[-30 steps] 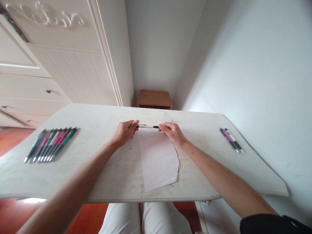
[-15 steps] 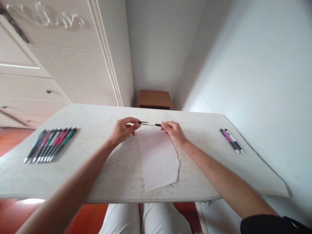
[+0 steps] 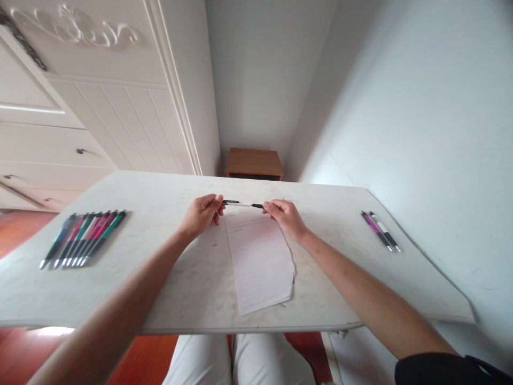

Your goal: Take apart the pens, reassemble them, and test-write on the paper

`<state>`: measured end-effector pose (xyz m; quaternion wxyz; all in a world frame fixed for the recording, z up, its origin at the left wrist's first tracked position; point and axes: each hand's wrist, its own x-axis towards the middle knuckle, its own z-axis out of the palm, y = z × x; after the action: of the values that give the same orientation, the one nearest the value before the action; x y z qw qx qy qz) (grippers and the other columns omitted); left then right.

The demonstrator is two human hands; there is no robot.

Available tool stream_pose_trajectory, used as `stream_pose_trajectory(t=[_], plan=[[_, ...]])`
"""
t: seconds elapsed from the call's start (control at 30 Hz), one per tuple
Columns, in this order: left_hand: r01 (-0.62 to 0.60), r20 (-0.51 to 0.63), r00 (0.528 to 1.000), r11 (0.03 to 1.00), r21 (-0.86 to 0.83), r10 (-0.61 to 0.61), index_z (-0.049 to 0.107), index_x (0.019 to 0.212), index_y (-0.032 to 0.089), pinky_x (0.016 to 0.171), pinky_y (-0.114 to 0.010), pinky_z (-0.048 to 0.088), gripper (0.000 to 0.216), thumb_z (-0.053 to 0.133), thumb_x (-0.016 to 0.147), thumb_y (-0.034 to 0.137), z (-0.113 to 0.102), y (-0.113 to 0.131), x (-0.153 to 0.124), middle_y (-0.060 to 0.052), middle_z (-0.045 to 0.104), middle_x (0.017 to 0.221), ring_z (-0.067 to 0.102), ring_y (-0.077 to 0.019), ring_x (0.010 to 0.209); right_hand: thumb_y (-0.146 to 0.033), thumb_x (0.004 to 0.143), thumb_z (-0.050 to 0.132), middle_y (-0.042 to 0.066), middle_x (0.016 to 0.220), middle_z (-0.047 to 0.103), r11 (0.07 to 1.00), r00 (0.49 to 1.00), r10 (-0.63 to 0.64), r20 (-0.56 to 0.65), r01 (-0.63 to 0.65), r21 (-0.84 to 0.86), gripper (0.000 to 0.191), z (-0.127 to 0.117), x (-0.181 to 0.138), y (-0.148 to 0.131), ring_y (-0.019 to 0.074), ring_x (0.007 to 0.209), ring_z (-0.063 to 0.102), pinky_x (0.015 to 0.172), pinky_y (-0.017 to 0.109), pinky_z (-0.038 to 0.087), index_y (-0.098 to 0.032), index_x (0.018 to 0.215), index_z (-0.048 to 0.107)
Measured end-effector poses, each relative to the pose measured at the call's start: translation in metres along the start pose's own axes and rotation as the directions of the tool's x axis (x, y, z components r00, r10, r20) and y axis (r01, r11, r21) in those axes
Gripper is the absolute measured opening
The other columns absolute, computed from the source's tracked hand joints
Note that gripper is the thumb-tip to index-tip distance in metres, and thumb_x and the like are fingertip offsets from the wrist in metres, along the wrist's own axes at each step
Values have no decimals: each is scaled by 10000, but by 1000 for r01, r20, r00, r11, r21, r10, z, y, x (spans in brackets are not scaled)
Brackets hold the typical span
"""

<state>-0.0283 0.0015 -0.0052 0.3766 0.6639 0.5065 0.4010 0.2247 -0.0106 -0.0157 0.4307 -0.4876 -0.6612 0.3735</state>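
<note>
A white pen with black ends (image 3: 242, 204) is stretched level between my two hands, above the far edge of a sheet of lined paper. My left hand (image 3: 203, 214) pinches its clip end between thumb and fingers. At the other end, the fingertips of my right hand (image 3: 285, 216) are closed on the black grip, hiding the tip. Below lies the lined paper (image 3: 262, 267), torn along its right side, with a few lines of handwriting near the top.
On the left of the white table (image 3: 184, 299) several pens (image 3: 86, 235) lie side by side. A purple pen (image 3: 377, 231) and a white pen (image 3: 385, 230) lie at the right. A wooden box-like stand (image 3: 255, 162) is behind the table, between a cabinet (image 3: 120, 107) and the wall.
The pen has shifted slightly left and turned so its clip faces differently. My left thumb has moved up onto the pen's end and its fingers have curled in. My right hand stays nearly in place.
</note>
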Motion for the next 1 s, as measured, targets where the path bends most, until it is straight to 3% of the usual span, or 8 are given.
stream_pose_trajectory(t=[0.23,0.47,0.67,0.83,1.0], plan=[[4,-32,999,998,56,-2,556,691,176,392,-213,321,475,448,880,598,-2,5,0,-4,564,480,497,-115,390,-579,770,670,14,672,611,996,1000,-12,9,11,84,411,2,1,-1,139,626,513,602,270,393,-170,733,665],[12,-43,999,998,55,-9,562,684,174,400,-205,332,459,450,883,573,-2,3,0,-4,558,474,505,-115,399,-490,666,787,12,760,623,983,994,-35,-102,53,176,385,2,2,0,132,653,525,625,276,443,-183,868,670],[81,-28,996,994,-72,-83,570,699,165,382,-192,308,457,503,858,588,1,7,-1,-2,546,473,483,-100,389,-471,664,805,28,814,648,968,988,-80,-135,110,226,381,1,0,-5,151,715,576,680,300,488,-193,884,667],[146,47,989,968,-205,-140,584,714,153,398,-188,341,474,574,799,619,3,11,-3,-5,560,504,502,-96,418,-445,668,822,18,815,658,951,979,-139,-152,174,254,343,-1,-2,-12,143,721,586,675,290,501,-203,862,675],[184,51,983,945,-272,-177,596,727,146,402,-184,342,483,623,757,627,3,11,-2,-5,570,527,503,-91,430,-395,677,832,4,792,653,932,977,-147,-151,188,311,302,-1,-3,-14,129,696,583,640,275,497,-212,860,677]])
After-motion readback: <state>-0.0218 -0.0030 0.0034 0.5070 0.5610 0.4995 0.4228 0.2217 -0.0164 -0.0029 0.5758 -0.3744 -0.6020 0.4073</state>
